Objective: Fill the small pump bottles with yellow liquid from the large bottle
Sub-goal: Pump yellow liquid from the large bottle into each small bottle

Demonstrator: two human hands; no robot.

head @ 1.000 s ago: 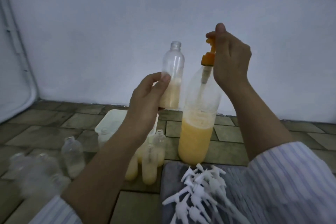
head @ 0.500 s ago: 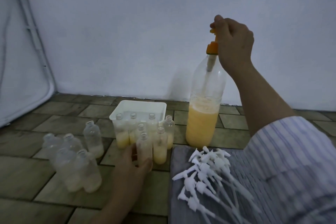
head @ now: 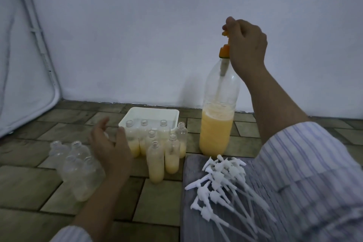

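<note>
The large clear bottle (head: 217, 124) stands upright on the tiled floor, roughly a third full of yellow liquid. My right hand (head: 246, 45) grips the orange pump head (head: 225, 51) on its neck. Several small uncapped bottles part-filled with yellow liquid (head: 156, 161) stand in a cluster just left of it. Nearly empty small bottles (head: 78, 165) stand further left. Between the two groups hovers my left hand (head: 109, 147), fingers spread and holding nothing.
A white plastic tub (head: 151, 113) sits behind the filled bottles, near the white wall. A pile of white pump tops (head: 222, 179) lies on a grey cloth (head: 188, 212) at lower right. A white frame leans at the far left.
My left hand set the part-filled small bottle down among the filled ones, let go, and moved left with fingers spread. My right hand stayed on the orange pump.
</note>
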